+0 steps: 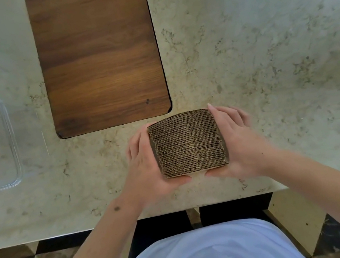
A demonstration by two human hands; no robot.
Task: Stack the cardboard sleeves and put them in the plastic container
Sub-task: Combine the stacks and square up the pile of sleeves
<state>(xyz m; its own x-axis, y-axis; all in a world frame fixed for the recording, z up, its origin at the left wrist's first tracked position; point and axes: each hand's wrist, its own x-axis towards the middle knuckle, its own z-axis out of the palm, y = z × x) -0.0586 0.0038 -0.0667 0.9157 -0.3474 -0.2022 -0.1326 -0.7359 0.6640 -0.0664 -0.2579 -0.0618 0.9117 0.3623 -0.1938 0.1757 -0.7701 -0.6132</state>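
A tight stack of brown corrugated cardboard sleeves [187, 142] is held on edge over the marble counter, near its front edge. My left hand [145, 162] grips the stack's left side, its thumb curled round the near end. On the opposite side my right hand [237, 139] grips the stack, thumb at the near end and fingers reaching to the far end. The clear plastic container [11, 143] stands at the far left of the counter, partly cut off by the frame; nothing shows inside it.
A dark wooden cutting board [98, 55] lies on the marble counter [263, 44] just beyond the stack, between it and the back. The counter's front edge runs just below my wrists, with a checkered floor underneath.
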